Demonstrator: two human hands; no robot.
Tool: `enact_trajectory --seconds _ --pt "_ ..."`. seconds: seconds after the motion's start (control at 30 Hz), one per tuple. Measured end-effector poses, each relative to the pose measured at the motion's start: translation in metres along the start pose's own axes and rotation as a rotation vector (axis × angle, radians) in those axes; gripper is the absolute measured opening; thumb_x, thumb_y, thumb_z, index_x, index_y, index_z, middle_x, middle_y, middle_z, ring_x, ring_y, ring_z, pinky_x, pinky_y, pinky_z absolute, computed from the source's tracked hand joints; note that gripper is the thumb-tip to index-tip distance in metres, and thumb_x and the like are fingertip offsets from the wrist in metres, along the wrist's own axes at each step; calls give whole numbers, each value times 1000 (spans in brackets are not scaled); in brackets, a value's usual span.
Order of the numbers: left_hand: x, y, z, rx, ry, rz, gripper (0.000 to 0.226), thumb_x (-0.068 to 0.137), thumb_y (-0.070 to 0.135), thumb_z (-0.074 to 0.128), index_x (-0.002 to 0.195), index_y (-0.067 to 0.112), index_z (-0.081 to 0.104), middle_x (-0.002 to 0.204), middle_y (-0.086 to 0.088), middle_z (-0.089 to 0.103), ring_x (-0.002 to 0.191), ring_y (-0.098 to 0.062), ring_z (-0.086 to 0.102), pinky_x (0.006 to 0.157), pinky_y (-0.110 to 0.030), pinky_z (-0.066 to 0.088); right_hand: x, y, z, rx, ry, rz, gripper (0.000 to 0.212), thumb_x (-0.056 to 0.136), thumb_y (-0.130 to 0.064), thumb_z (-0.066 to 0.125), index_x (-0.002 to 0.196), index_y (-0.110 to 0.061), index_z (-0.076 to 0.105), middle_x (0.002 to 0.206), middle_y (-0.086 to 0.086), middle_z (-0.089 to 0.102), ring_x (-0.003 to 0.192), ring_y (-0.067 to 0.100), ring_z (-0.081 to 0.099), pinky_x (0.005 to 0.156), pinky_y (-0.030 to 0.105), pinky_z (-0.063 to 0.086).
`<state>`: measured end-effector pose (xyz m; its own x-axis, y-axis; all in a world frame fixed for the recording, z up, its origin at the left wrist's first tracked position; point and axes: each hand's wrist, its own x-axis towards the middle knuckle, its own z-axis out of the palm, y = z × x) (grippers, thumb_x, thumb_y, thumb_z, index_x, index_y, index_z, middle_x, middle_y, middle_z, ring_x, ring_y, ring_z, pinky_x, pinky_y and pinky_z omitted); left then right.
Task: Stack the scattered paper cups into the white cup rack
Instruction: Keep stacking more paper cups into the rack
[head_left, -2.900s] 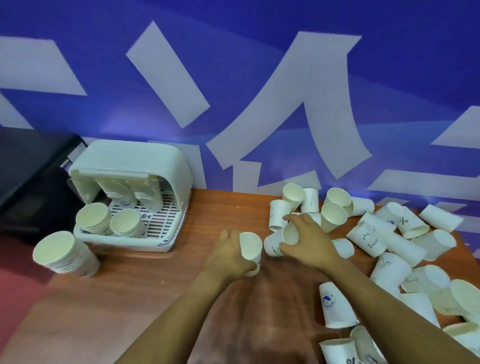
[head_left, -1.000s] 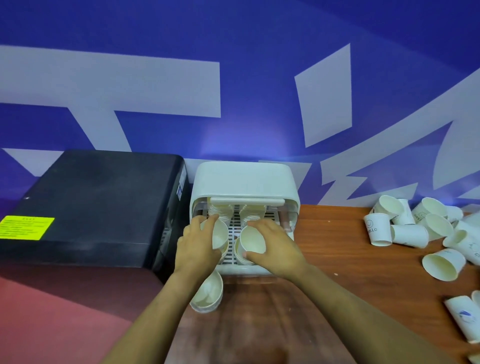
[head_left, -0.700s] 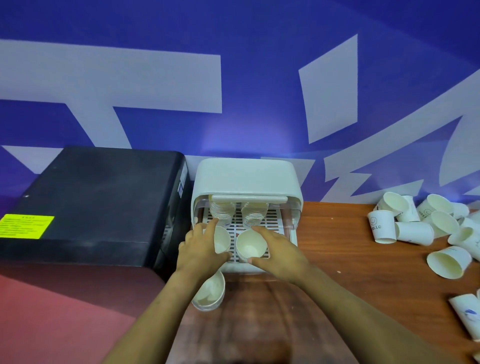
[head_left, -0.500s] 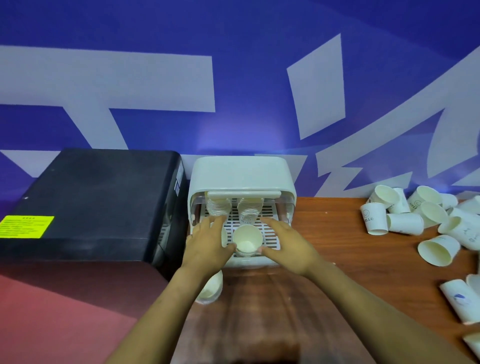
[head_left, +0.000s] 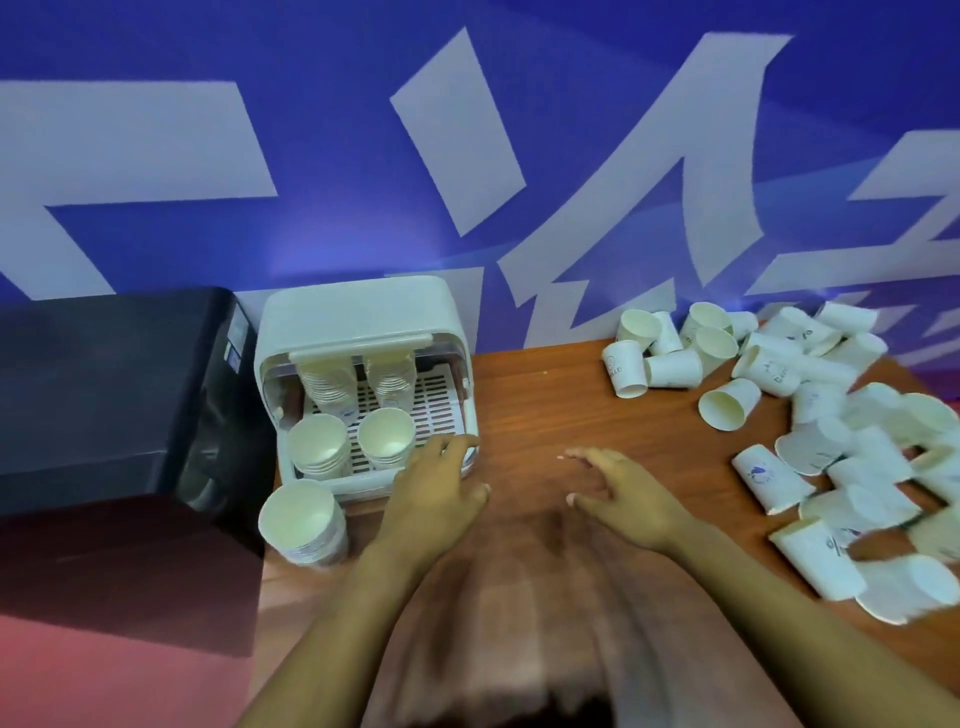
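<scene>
Both hands have left the rack (head_left: 332, 486), left hand (head_left: 439, 486) and right hand (head_left: 621, 496) empty, fingers spread, swinging right toward the scattered cups (head_left: 810, 415).

My two arms are bare from wrist to elbow, with no sleeve showing. My left hand (head_left: 436, 488) and right hand (head_left: 623, 499) wear no gloves, rings or watch; my fingers (head_left: 582, 457) are bare.

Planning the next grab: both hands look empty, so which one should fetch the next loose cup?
Right hand: open, nearer the scattered paper cups. Left hand sits by the white cup rack.
</scene>
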<state>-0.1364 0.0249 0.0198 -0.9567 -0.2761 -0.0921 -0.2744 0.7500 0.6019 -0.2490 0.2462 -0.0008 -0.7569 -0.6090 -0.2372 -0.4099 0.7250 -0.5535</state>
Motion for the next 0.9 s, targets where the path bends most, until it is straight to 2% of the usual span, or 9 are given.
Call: enact_trajectory --seconds 0.13,0.3,0.5,0.63,0.73,0.9 --pt "1 32 22 20 -7 5 54 85 32 63 135 24 46 135 3 46 127 -19 43 107 -34 35 -12 28 -18 48 -1 -15 53 87 -34 65 135 -33 44 127 -8 47 100 10 56 90 27 47" --pt "8 100 82 67 -24 0 53 84 32 63 134 25 46 134 3 45 126 -21 43 106 -35 36 -34 102 -59 75 -32 -38 52 86 -35 65 134 -33 45 127 -7 48 100 9 57 89 28 48" --pt "21 206 182 125 -142 33 56 85 33 60 137 29 41 136 5 43 127 -21 40 104 -36 37 -71 219 -119 69 26 22 45 86 -27 66 129 -27 52 115 -9 52 101 11 55 84 23 40" --pt "23 262 239 119 -239 -29 55 88 40 58 138 32 39 136 3 42 127 -23 41 103 -35 38 -95 280 -147 94 19 102 41 86 -26 66 125 -28 54 114 -7 57 97 11 57 83 25 43" --pt "31 289 268 87 -345 -120 57 88 43 56 141 31 36 144 2 38 131 -26 39 105 -36 36 -115 311 -160 34 -42 158 40 83 -35 66 121 -25 56 113 -9 57 102 11 57 85 26 44" --pt "48 312 309 77 -436 -260 66 87 61 49 142 27 33 144 -4 39 130 -29 40 102 -39 36 -138 338 -162 -147 -60 122 58 73 -55 71 121 -29 53 117 -13 53 103 6 53 86 30 47"
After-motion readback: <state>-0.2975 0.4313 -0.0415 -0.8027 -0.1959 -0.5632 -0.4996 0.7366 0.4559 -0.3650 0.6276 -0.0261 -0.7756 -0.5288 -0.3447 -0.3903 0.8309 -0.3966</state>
